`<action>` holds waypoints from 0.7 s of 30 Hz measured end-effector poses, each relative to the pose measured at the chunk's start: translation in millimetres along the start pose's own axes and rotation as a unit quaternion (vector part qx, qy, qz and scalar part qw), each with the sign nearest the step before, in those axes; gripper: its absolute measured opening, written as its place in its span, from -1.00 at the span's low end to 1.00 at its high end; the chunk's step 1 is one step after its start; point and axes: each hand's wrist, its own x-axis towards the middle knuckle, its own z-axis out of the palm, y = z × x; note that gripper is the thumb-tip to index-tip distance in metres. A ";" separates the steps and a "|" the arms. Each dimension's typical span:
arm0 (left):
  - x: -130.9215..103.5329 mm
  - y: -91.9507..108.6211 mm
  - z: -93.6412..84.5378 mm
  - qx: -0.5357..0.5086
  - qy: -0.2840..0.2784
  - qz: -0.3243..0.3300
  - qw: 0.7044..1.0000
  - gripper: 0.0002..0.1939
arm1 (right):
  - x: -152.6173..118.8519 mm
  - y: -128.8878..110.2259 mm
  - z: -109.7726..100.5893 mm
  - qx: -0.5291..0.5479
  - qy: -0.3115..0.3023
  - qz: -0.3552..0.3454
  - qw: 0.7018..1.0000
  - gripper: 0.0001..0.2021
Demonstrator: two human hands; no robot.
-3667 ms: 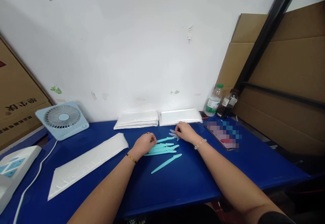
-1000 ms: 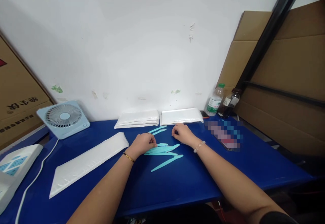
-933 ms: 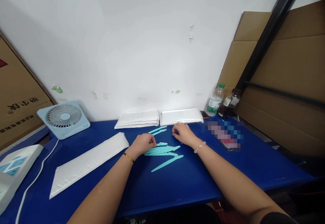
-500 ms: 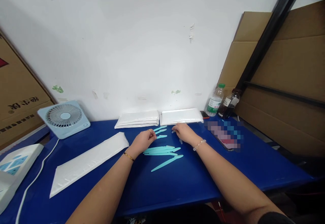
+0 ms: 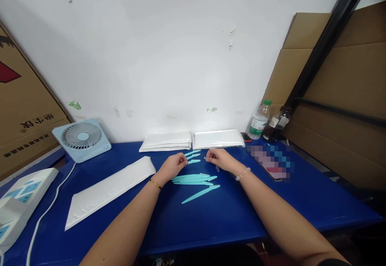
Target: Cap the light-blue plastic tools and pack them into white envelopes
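Thin teal sticks [image 5: 201,194] with a notched end lie on the blue table in a loose group near the middle. My left hand [image 5: 174,166] is closed in a pinch on a teal tool [image 5: 194,161], whose notched end points right. Other teal tools [image 5: 194,155] show just behind those fingertips. To the right, my right hand [image 5: 221,159] has its fingertips pressed together at a small translucent piece [image 5: 205,159]. Another small translucent piece [image 5: 217,168] shows beneath that hand. The two hands are apart.
White padded packets [image 5: 165,141] and another white packet stack [image 5: 218,139] stand by the wall. A long white packet [image 5: 111,189] lies left, near a fan [image 5: 81,137] and power strip [image 5: 27,201]. Bottles [image 5: 258,123] and a blurred phone [image 5: 269,163] are at right.
The whole view has shifted slightly, so things appear farther right. My right hand's fingers have drawn together at the small translucent piece. My left hand keeps its pinch.
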 end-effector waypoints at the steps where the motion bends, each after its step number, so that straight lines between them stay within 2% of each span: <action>1: 0.1 0.0 0.0 -0.002 0.001 0.002 1.000 -0.78 | -0.7 -1.3 -0.2 0.042 -0.002 0.006 0.999 -0.88; 5: -0.2 0.8 -0.5 -0.005 0.005 0.011 1.000 -0.77 | -2.6 -7.6 -0.6 0.135 -0.025 0.018 0.990 -0.84; 12: -2.9 10.6 1.6 0.008 0.002 0.035 0.999 -0.77 | -1.0 -16.6 8.1 0.188 -0.049 -0.002 0.981 -0.81; 15: -3.5 13.5 1.3 0.026 0.010 0.038 0.999 -0.79 | -3.0 -19.1 3.6 0.205 -0.065 -0.011 0.977 -0.75; 17: -2.6 11.7 -0.4 0.047 0.026 0.031 0.998 -0.80 | -6.1 -16.1 -5.2 0.177 -0.046 -0.024 0.983 -0.74; 21: 0.4 3.9 -4.9 0.060 0.054 0.011 0.997 -0.80 | -12.9 -2.4 -23.7 0.005 0.015 -0.069 0.997 -0.84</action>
